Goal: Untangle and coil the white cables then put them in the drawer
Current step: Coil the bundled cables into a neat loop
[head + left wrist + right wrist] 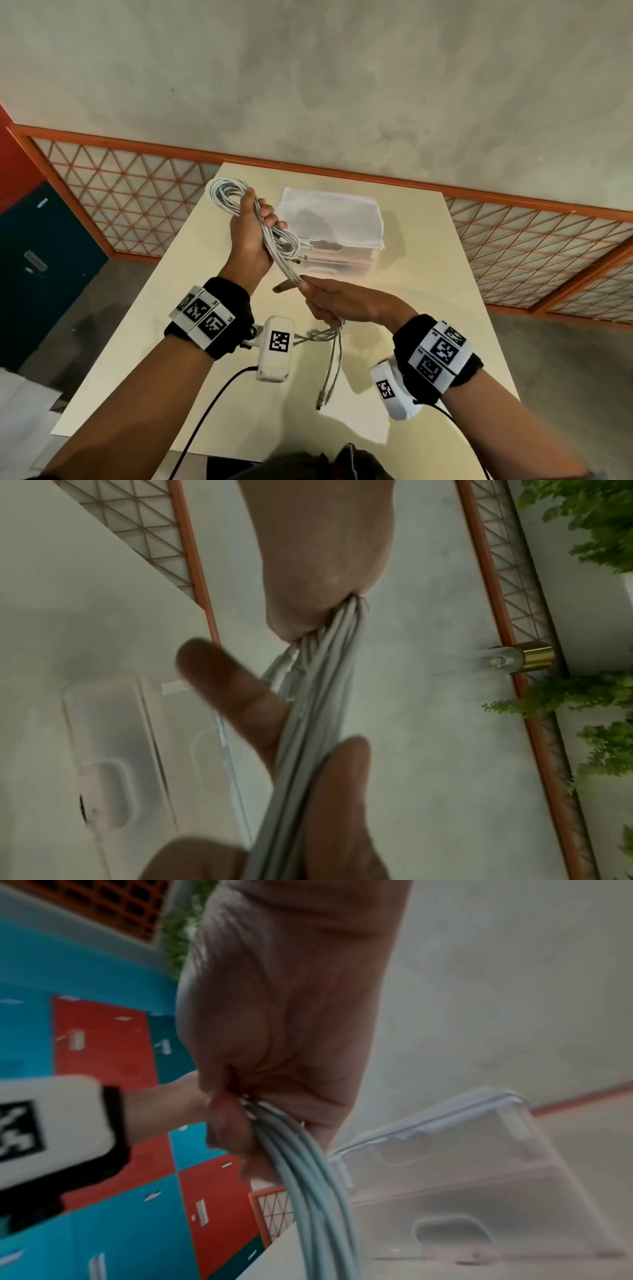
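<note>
Left hand [251, 236] grips cable loops [226, 193], frame centre. Right hand [337, 301] just below pinches same bundle; cables slant upper left to lower right.

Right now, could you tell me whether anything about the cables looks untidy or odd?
Only the loose ends: below the right hand they hang uncoiled, while the left hand holds the coil by the drawer box.

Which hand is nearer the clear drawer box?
Left. The left hand holds the coiled white cables right beside the drawer box; the right hand grips the strands in front of it.
</note>
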`<action>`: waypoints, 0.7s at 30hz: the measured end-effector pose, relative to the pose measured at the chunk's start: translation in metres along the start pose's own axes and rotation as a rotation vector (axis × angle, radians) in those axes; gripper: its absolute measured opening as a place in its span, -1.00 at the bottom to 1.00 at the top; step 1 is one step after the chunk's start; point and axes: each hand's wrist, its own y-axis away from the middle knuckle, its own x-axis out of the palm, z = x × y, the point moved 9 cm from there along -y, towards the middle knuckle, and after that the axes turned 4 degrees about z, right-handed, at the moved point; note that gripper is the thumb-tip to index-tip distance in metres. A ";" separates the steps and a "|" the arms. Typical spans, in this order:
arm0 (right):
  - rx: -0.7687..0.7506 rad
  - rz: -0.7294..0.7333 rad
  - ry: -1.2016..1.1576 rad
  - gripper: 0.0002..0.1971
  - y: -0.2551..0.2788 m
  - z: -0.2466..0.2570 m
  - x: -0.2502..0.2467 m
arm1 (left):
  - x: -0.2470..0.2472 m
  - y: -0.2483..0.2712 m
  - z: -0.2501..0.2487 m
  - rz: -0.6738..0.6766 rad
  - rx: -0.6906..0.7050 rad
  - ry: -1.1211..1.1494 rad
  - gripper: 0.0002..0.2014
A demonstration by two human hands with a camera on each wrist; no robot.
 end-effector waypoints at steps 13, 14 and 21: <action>0.237 0.074 0.063 -0.53 0.021 -0.036 -0.032 | 0.024 0.012 0.012 0.206 -0.116 -0.088 -0.64; 0.219 0.083 0.032 -0.56 0.024 -0.036 -0.033 | 0.026 0.013 0.013 0.231 -0.134 -0.089 -0.63; 0.150 -0.187 0.228 -0.69 0.029 -0.017 -0.078 | 0.038 0.031 0.033 0.355 -0.188 -0.448 -0.64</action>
